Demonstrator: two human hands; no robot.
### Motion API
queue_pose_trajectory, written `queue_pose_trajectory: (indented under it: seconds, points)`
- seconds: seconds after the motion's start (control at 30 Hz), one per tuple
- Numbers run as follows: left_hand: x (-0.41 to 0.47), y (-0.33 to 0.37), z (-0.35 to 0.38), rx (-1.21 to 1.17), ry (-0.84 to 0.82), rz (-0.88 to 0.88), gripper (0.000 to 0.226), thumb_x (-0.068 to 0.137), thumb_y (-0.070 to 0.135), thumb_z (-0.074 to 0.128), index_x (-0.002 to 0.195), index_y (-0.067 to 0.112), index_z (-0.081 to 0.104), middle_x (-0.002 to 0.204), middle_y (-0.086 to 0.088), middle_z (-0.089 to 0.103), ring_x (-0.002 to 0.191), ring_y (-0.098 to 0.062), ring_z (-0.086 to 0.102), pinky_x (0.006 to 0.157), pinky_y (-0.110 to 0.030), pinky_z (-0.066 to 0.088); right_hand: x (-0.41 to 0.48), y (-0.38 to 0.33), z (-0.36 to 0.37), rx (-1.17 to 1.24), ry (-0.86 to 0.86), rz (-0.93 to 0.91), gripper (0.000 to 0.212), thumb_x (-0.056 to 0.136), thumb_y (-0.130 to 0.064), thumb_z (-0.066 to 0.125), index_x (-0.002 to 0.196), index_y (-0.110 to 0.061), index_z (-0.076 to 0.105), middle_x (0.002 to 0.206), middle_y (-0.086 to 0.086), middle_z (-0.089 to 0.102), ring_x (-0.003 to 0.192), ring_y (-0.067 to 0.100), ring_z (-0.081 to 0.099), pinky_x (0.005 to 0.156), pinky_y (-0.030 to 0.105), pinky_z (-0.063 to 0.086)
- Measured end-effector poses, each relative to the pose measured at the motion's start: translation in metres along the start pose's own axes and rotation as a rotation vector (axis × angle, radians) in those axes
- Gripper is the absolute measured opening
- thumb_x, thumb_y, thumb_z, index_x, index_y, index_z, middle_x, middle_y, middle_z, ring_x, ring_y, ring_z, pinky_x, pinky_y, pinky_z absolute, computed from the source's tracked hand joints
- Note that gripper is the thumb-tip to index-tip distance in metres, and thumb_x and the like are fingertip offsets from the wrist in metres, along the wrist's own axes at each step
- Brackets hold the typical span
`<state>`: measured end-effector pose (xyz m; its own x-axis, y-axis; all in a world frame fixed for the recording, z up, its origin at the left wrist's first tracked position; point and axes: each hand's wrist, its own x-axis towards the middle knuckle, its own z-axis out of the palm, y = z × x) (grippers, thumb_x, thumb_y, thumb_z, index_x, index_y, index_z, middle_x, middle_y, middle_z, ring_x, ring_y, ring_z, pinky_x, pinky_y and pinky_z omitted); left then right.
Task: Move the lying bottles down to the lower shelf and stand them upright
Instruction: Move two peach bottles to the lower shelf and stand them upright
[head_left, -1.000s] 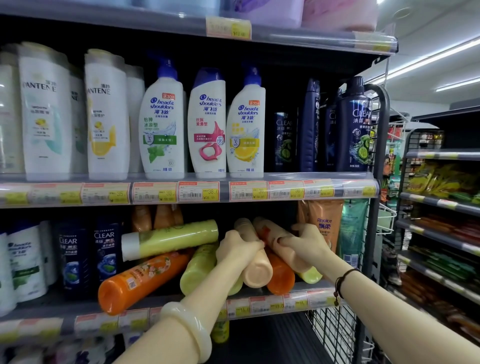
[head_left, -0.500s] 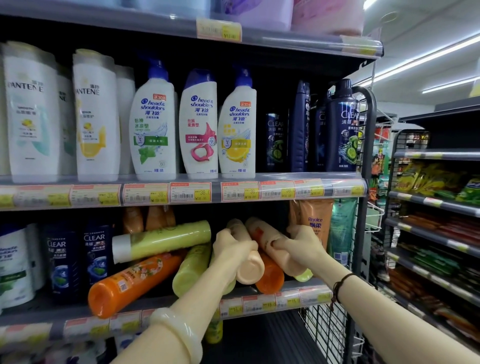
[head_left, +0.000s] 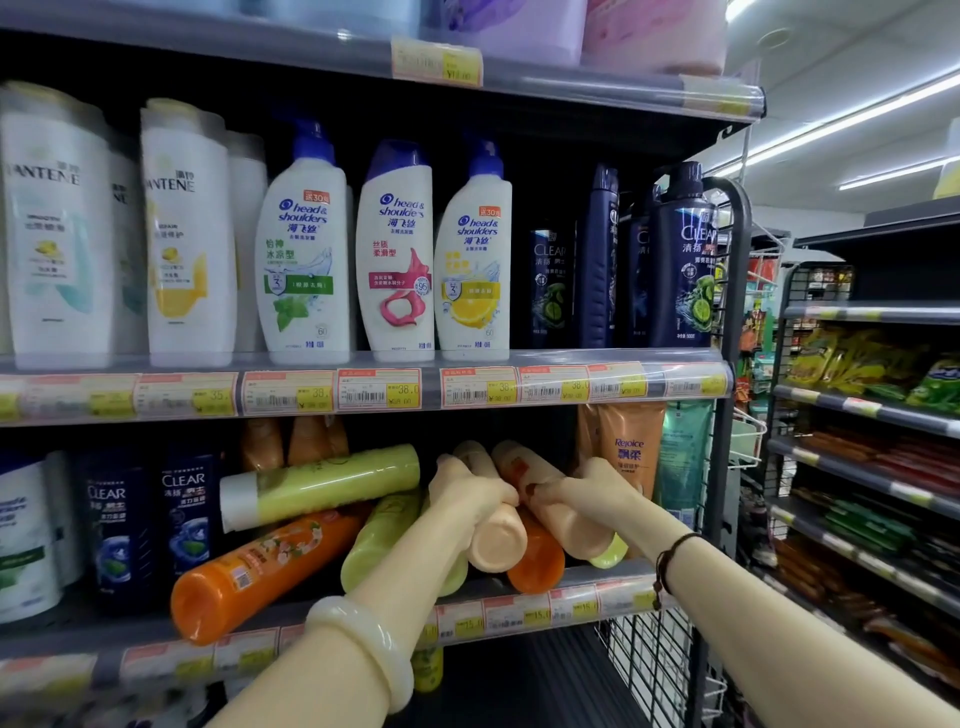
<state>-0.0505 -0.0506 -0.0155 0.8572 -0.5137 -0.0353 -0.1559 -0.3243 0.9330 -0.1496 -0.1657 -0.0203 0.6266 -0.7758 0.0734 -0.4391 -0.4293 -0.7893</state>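
Several bottles lie in a heap on the middle shelf (head_left: 519, 608): a yellow-green bottle (head_left: 322, 488) on top at the left, an orange bottle (head_left: 260, 571) slanting below it, another green one (head_left: 379, 540), and two peach bottles. My left hand (head_left: 467, 493) is shut on the left peach bottle (head_left: 496, 540). My right hand (head_left: 587, 493) grips the right peach bottle (head_left: 566, 525). A second orange bottle (head_left: 535, 566) lies under both. The lower shelf is dark; one green bottle (head_left: 428, 670) shows there.
Upright dark Clear bottles (head_left: 150, 525) stand left of the heap, Rejoice tubes (head_left: 628, 452) to its right. White shampoo bottles (head_left: 304, 260) fill the shelf above. A wire side rack (head_left: 727, 415) bounds the unit; a snack shelf (head_left: 872, 405) stands at right.
Both hands have stayed on the two peach bottles, closing a little nearer to each other. The view has shifted slightly to the right.
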Motion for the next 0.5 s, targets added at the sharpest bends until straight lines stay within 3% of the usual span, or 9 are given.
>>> queue_pose_trajectory:
  seconds: [0.1,0.23,0.37,0.5]
  points:
    - [0.000,-0.004,0.000,-0.059,0.013,0.013,0.096,0.064,0.013,0.079,0.143,0.010,0.025,0.124,-0.018,0.054,0.104,-0.036,0.062,0.083,-0.043,0.056,0.000,0.000,0.001,-0.001,0.012,-0.024,0.050,0.068,-0.038,0.076,0.099,-0.008,0.050,0.094,0.010,0.060,0.083,0.025,0.059,0.067,0.033,0.047]
    - [-0.004,-0.013,-0.001,-0.218,0.033,0.023,0.092,0.062,0.013,0.081,0.139,0.017,0.031,0.111,-0.012,0.053,0.092,-0.035,0.063,0.076,-0.042,0.057,-0.007,0.003,0.001,0.112,0.092,-0.029,0.035,0.067,-0.032,0.077,0.082,-0.009,0.056,0.076,0.005,0.059,0.070,0.020,0.057,0.056,0.030,0.044]
    - [-0.008,-0.020,0.001,-0.378,0.056,0.041,0.105,0.060,0.014,0.081,0.147,0.025,0.023,0.129,-0.014,0.053,0.093,-0.035,0.063,0.079,-0.045,0.058,-0.016,0.005,0.002,0.210,0.145,-0.050,0.034,0.068,-0.028,0.077,0.088,-0.002,0.067,0.077,0.010,0.064,0.068,0.022,0.060,0.052,0.027,0.042]
    - [-0.009,-0.019,0.004,-0.573,0.008,0.047,0.104,0.064,0.011,0.080,0.148,0.027,0.021,0.129,-0.015,0.054,0.086,-0.030,0.063,0.073,-0.041,0.057,-0.023,0.004,0.005,0.322,0.153,-0.059,0.028,0.072,-0.026,0.074,0.090,-0.005,0.069,0.072,0.006,0.064,0.060,0.015,0.057,0.049,0.025,0.042]
